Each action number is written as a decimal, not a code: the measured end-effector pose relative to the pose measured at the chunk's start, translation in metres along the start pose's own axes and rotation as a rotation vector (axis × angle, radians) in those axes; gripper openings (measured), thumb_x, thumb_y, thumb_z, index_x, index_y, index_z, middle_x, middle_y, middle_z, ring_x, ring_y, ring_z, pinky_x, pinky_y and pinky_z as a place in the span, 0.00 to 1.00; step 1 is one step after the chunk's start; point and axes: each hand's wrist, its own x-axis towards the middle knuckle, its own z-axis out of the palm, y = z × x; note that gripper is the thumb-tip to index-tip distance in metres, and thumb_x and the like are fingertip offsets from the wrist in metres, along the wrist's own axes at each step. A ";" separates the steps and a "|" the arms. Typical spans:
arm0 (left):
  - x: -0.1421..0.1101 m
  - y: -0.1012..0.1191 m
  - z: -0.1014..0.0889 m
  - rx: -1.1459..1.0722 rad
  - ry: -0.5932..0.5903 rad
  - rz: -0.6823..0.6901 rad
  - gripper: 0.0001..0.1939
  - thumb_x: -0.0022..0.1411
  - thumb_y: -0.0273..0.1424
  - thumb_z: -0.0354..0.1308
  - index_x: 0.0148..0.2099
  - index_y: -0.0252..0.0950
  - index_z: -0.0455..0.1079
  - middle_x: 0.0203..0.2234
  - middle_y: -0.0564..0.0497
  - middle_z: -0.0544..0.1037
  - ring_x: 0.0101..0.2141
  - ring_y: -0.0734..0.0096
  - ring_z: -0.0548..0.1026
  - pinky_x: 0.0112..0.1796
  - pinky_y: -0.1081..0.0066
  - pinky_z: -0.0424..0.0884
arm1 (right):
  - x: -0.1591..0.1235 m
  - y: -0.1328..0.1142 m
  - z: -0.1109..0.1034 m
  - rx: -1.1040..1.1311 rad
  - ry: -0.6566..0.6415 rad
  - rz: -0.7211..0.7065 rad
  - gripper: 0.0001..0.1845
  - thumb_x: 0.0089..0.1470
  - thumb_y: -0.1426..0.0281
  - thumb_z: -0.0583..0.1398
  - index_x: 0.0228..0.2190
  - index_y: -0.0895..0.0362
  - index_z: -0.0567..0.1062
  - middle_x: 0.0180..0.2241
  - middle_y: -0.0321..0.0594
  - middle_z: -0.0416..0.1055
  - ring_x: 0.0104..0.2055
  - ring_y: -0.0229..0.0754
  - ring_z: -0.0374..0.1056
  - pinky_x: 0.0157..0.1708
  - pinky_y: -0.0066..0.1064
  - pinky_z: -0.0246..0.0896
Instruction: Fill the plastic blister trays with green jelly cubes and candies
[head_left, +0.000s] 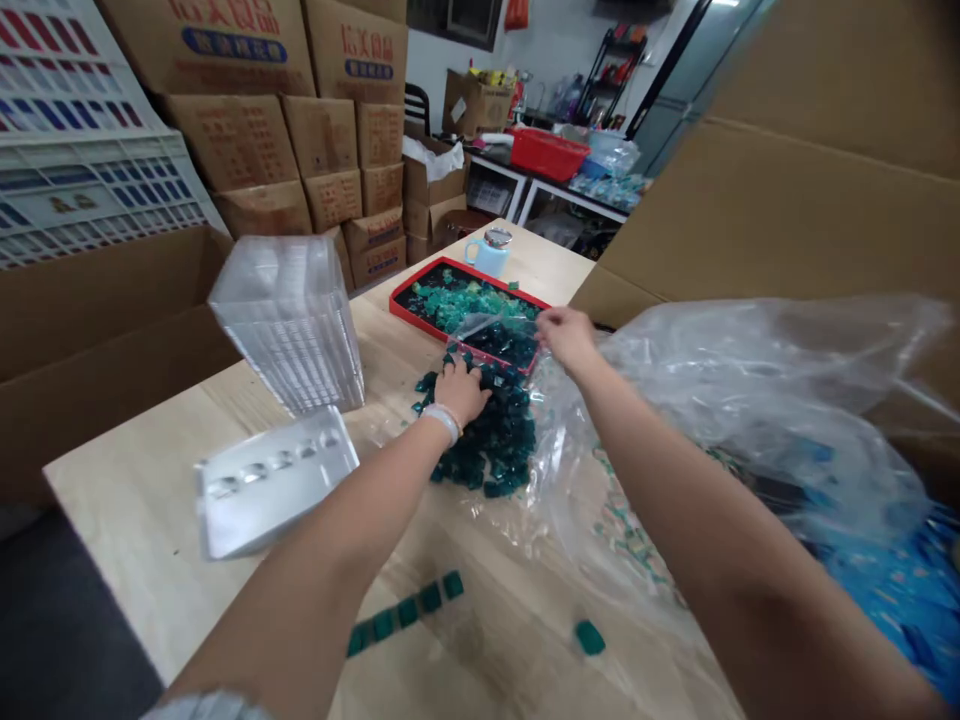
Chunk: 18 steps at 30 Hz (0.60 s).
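Observation:
My left hand (460, 391), with a pale bracelet on the wrist, lies on a heap of dark green glossy cubes (487, 450), its fingers apart. The heap spreads over clear plastic on the wooden table. Pinched between the fingers of my right hand (568, 340) is the edge of a clear plastic bag (555, 430), beside a red-rimmed tray (420, 325). Inside that tray are lighter green pieces (469, 300) and dark ones. Nearer to me a row of green cubes (406, 611) lies on the wood, and a single green cube (589, 637) sits apart to the right.
A stack of clear plastic boxes (289, 320) stands at left, with a white molded tray (277, 475) before it. Behind the red-rimmed tray is a light blue mug (491, 255). Large cardboard flaps (810, 200) rise at right; stacked cartons (240, 140) line the back.

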 end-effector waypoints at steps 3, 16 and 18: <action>-0.020 -0.001 0.002 -0.017 -0.020 0.036 0.13 0.56 0.35 0.49 0.40 0.34 0.66 0.41 0.40 0.65 0.44 0.53 0.62 0.41 0.57 0.61 | 0.019 0.014 0.032 -0.284 -0.050 -0.017 0.08 0.46 0.70 0.56 0.29 0.63 0.73 0.32 0.44 0.70 0.41 0.46 0.63 0.43 0.38 0.53; -0.014 -0.004 0.015 -0.423 0.086 -0.103 0.34 0.51 0.27 0.48 0.59 0.23 0.41 0.55 0.33 0.52 0.56 0.56 0.50 0.54 0.59 0.49 | 0.046 0.035 0.073 -0.300 -0.219 0.010 0.30 0.43 0.61 0.58 0.49 0.57 0.62 0.45 0.46 0.64 0.45 0.47 0.62 0.43 0.37 0.56; -0.014 -0.008 0.018 -0.520 0.142 -0.127 0.33 0.53 0.27 0.46 0.59 0.24 0.41 0.55 0.34 0.52 0.56 0.58 0.50 0.54 0.60 0.49 | 0.034 0.029 0.067 -0.217 -0.332 -0.052 0.27 0.43 0.68 0.58 0.48 0.57 0.63 0.43 0.42 0.66 0.43 0.43 0.63 0.42 0.34 0.57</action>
